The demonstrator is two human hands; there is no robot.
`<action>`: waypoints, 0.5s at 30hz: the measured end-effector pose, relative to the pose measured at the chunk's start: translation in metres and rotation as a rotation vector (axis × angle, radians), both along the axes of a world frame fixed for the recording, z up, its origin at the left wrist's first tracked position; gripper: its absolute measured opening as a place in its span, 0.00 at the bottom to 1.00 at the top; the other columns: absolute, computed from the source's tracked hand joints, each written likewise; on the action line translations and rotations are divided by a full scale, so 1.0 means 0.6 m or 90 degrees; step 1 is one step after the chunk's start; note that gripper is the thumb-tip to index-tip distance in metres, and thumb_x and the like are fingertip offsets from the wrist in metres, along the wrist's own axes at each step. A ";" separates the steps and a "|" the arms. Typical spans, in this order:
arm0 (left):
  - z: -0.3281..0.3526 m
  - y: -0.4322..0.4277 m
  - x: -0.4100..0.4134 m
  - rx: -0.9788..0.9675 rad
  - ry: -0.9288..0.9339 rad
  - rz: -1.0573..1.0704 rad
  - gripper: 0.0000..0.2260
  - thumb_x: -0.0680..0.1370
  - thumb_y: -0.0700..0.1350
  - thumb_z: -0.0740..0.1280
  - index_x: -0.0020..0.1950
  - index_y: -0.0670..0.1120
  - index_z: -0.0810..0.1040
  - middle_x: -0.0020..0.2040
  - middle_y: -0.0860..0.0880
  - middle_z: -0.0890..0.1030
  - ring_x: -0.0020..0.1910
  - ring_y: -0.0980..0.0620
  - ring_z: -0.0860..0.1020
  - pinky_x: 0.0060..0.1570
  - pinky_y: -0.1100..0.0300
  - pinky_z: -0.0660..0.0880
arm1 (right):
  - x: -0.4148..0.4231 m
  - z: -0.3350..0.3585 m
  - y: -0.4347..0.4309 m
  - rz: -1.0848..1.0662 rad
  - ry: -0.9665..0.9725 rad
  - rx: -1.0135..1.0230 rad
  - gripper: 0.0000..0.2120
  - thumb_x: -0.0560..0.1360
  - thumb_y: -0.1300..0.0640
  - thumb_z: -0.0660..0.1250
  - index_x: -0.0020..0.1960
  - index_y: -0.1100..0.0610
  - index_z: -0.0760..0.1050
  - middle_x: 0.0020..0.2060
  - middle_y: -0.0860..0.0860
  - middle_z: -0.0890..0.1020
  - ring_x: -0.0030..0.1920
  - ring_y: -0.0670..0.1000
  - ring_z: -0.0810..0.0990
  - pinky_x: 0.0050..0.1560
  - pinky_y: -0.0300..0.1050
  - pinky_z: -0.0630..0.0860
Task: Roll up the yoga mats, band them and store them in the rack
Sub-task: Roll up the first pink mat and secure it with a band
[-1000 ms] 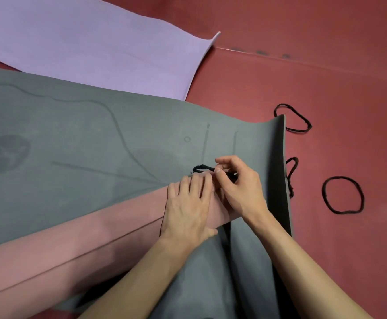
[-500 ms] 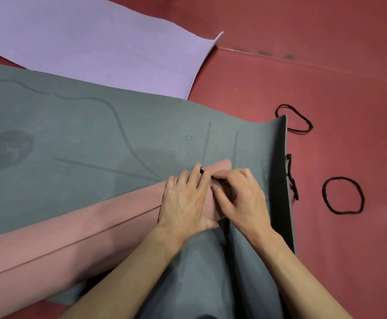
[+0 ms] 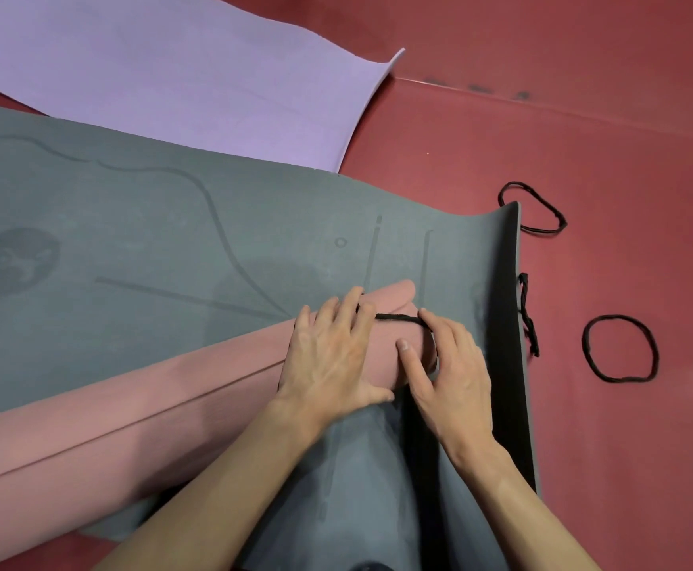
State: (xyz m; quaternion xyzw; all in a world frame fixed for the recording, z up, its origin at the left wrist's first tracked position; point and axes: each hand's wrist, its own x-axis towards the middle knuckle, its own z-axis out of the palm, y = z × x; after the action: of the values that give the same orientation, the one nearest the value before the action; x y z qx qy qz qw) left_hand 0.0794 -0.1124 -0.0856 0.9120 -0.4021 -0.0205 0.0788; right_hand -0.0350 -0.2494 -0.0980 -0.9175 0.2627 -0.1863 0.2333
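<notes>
You are pressing your left grip (image 3: pixel 332 356), fingers flat and straight, on the pink roll (image 3: pixel 130 414) near its end. Just right of it, your right grip (image 3: pixel 447 364) is curling round the band (image 3: pixel 398 318) stretched across the roll. Loose bands (image 3: pixel 620 348) are lying further right.

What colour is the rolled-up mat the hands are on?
Dusty pink; the rolled mat shows clearly in the head view.
</notes>
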 end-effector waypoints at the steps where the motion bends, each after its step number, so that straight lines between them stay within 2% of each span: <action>1: -0.001 0.000 0.000 0.001 0.005 -0.004 0.55 0.54 0.76 0.75 0.71 0.46 0.63 0.77 0.47 0.70 0.68 0.43 0.76 0.65 0.39 0.73 | -0.003 -0.002 -0.002 -0.007 -0.006 0.005 0.25 0.80 0.39 0.63 0.71 0.52 0.76 0.57 0.46 0.81 0.57 0.51 0.78 0.60 0.51 0.74; 7: 0.005 0.003 0.002 -0.006 0.022 -0.014 0.52 0.58 0.76 0.74 0.68 0.47 0.57 0.78 0.49 0.68 0.73 0.44 0.72 0.70 0.39 0.69 | -0.006 -0.005 -0.013 -0.026 -0.051 -0.063 0.17 0.78 0.41 0.72 0.59 0.52 0.79 0.50 0.44 0.82 0.49 0.50 0.77 0.53 0.50 0.72; 9: 0.004 0.003 0.005 -0.003 0.007 -0.012 0.50 0.57 0.77 0.73 0.66 0.47 0.59 0.75 0.49 0.71 0.68 0.45 0.74 0.66 0.40 0.71 | -0.013 -0.012 -0.020 -0.026 -0.057 -0.101 0.15 0.78 0.42 0.71 0.56 0.54 0.79 0.48 0.45 0.81 0.47 0.50 0.76 0.52 0.49 0.71; 13: 0.004 0.002 0.017 -0.022 -0.019 0.024 0.47 0.55 0.78 0.71 0.62 0.47 0.68 0.59 0.50 0.76 0.54 0.45 0.79 0.54 0.43 0.76 | -0.043 -0.041 -0.033 -0.010 -0.032 -0.159 0.12 0.82 0.44 0.66 0.50 0.54 0.78 0.43 0.46 0.80 0.42 0.53 0.75 0.48 0.49 0.69; 15: 0.009 0.001 0.022 -0.004 -0.016 0.020 0.46 0.57 0.78 0.70 0.63 0.48 0.68 0.58 0.51 0.75 0.53 0.45 0.79 0.51 0.47 0.75 | -0.048 -0.051 -0.033 -0.014 -0.023 -0.162 0.10 0.82 0.46 0.67 0.50 0.53 0.78 0.42 0.46 0.80 0.41 0.53 0.74 0.46 0.48 0.69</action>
State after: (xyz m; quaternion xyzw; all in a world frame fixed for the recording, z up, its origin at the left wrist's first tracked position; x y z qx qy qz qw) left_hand 0.0928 -0.1118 -0.0805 0.9181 -0.3887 -0.0063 0.0770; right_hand -0.0637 -0.2695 -0.1285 -0.9333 0.2427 -0.2367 0.1179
